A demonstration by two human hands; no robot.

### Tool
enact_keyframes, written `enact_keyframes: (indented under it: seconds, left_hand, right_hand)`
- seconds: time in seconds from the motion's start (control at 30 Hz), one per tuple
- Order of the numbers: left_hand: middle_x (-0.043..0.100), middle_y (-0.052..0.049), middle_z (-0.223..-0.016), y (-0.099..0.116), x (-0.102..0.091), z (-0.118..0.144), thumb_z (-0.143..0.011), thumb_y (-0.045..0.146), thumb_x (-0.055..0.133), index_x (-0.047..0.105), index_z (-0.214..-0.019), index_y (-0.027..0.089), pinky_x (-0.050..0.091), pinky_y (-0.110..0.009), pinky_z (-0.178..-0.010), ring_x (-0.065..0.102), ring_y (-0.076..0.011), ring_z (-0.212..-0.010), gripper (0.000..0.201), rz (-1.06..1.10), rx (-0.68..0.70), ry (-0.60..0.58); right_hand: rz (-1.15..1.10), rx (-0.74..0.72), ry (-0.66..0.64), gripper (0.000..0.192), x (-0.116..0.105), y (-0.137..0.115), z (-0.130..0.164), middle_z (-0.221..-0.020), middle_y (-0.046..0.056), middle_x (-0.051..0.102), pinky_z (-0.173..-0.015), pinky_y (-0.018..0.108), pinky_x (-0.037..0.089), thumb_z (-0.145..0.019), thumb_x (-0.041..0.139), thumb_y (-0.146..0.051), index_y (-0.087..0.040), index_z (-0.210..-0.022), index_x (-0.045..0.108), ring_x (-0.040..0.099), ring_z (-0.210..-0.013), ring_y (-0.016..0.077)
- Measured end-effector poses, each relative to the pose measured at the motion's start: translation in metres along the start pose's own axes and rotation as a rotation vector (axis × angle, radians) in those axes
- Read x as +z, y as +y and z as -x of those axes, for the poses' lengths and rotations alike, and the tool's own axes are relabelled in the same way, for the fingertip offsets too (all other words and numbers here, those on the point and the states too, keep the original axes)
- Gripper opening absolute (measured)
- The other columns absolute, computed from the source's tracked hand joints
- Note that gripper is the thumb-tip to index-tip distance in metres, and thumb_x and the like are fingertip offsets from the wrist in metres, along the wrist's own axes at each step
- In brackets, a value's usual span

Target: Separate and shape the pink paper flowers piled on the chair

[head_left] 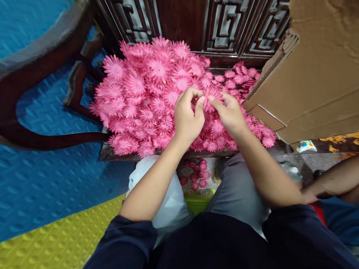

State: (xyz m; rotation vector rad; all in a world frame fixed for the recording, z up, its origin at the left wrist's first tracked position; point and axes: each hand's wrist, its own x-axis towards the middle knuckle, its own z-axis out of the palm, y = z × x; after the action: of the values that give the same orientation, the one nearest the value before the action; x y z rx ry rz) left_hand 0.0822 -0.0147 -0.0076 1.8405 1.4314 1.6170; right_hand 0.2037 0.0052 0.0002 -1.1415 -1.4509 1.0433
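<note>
A big heap of pink paper flowers (145, 90) covers a dark wooden seat (118, 153) in front of me. My left hand (187, 117) and my right hand (231, 113) meet above the heap's middle. Both pinch the same pink flower piece (207, 101) between thumb and fingertips. The piece is mostly hidden by my fingers. A few loose pink flowers (195, 175) lie on the floor below the seat edge, between my knees.
A carved dark wooden backrest (225, 22) stands behind the heap. A curved armrest (33, 56) arcs at left. A cardboard box flap (321, 75) overhangs at right. Another person's arm (340, 180) is at right. Blue and yellow mats (37, 206) cover the floor. A white bag (169, 200) rests near my left knee.
</note>
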Motion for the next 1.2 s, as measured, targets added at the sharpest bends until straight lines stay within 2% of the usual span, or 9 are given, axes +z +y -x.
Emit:
enact_keyframes:
  seconds: [0.13,0.33,0.57,0.77,0.9,1.0,1.2]
  left_hand:
    - [0.061,-0.001,-0.084,0.002,0.0,0.0,-0.088,0.036,0.05,0.05,-0.082,0.021,0.046,-0.031,-0.078,0.058,-0.015,-0.082,0.016,0.007,0.007,-0.034]
    - [0.063,-0.003,-0.089,0.009,-0.006,-0.004,-0.072,0.053,0.065,0.054,-0.087,0.021,0.045,-0.039,-0.086,0.058,-0.0198,-0.089,0.036,-0.116,0.033,-0.084]
    - [0.061,-0.002,-0.088,0.006,-0.009,-0.005,-0.075,0.047,0.064,0.054,-0.083,0.021,0.043,-0.039,-0.09,0.057,-0.0196,-0.091,0.029,-0.17,-0.007,-0.083]
    - [0.06,-0.003,-0.083,0.005,-0.006,-0.004,-0.079,0.043,0.061,0.055,-0.078,0.02,0.042,-0.036,-0.087,0.057,-0.0189,-0.088,0.024,-0.132,-0.072,-0.065]
    - [0.061,-0.003,-0.083,0.001,-0.005,-0.004,-0.081,0.042,0.059,0.057,-0.079,0.02,0.043,-0.036,-0.084,0.057,-0.019,-0.087,0.022,-0.129,-0.035,-0.055]
    - [0.06,-0.004,-0.083,-0.003,-0.004,-0.004,-0.083,0.043,0.055,0.056,-0.078,0.02,0.042,-0.037,-0.085,0.056,-0.0199,-0.088,0.024,-0.155,-0.026,-0.043]
    - [0.056,-0.004,-0.08,-0.006,0.002,-0.001,-0.085,0.04,0.053,0.052,-0.075,0.019,0.041,-0.04,-0.084,0.055,-0.0215,-0.085,0.023,-0.193,-0.061,-0.002]
  right_hand:
    - [-0.029,0.048,0.019,0.032,-0.001,0.0,-0.001,-0.057,-0.006,0.038,-0.056,0.024,0.031,-0.074,0.064,-0.036,-0.019,-0.058,0.042,0.034,-0.055,0.0064]
    - [-0.065,0.024,0.041,0.034,0.001,0.0,0.0,-0.057,-0.006,0.041,-0.056,0.023,0.034,-0.069,0.068,-0.04,-0.019,-0.058,0.044,0.038,-0.057,0.0061]
    - [0.026,-0.069,0.071,0.037,0.002,-0.003,0.001,-0.058,-0.005,0.042,-0.056,0.026,0.037,-0.067,0.068,-0.047,-0.02,-0.059,0.044,0.041,-0.058,0.0082]
    - [0.079,-0.072,0.156,0.016,0.001,-0.008,0.004,-0.066,-0.003,0.048,-0.067,0.028,0.044,-0.071,0.066,-0.025,-0.021,-0.07,0.051,0.048,-0.066,0.0108]
    - [0.123,-0.088,0.154,0.011,0.003,-0.009,0.007,-0.064,-0.003,0.046,-0.069,0.03,0.044,-0.074,0.061,-0.021,-0.021,-0.07,0.051,0.047,-0.067,0.0116]
    - [0.16,-0.088,0.127,0.013,0.003,-0.008,0.007,-0.063,-0.003,0.045,-0.067,0.029,0.043,-0.075,0.061,-0.025,-0.021,-0.069,0.051,0.046,-0.066,0.0122]
    - [0.154,-0.086,0.042,0.031,0.0,0.001,-0.005,-0.06,-0.002,0.045,-0.065,0.03,0.043,-0.072,0.065,-0.042,-0.021,-0.059,0.046,0.044,-0.062,0.0122]
